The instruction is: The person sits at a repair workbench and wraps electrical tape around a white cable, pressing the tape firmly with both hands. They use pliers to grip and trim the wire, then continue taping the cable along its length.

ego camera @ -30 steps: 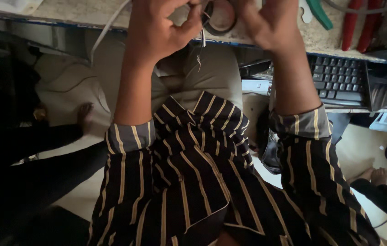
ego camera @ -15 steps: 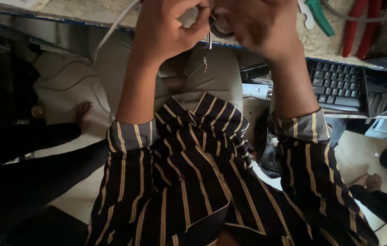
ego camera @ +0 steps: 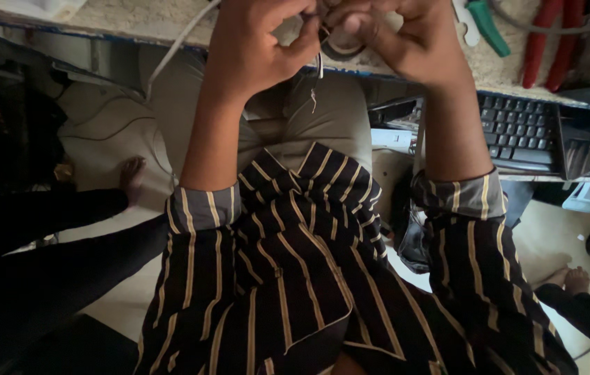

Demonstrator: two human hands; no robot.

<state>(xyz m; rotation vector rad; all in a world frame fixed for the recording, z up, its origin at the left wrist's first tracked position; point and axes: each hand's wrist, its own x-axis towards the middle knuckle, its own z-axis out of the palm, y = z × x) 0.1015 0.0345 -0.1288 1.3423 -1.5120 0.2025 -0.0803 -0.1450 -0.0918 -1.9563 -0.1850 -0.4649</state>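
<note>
Both of my hands are up at the near edge of the workbench (ego camera: 100,24), working on a thin pale wire (ego camera: 318,66) between them. My left hand (ego camera: 257,48) is curled with thumb and forefinger pinching the wire just above where its frayed end (ego camera: 314,103) dangles over my lap. My right hand (ego camera: 406,42) is closed too, fingertips pressed together right beside the left; I judge it grips the same wire, though the exact contact is hidden by the knuckles. To do this well, I'd keep the pinch points close together so the short stretch stays taut, and steady my wrists against the bench edge. The green-handled tool (ego camera: 484,24) and red-handled pliers (ego camera: 548,42) lie near my right hand, and a dark keyboard (ego camera: 517,135) sits on a lower shelf.
</note>
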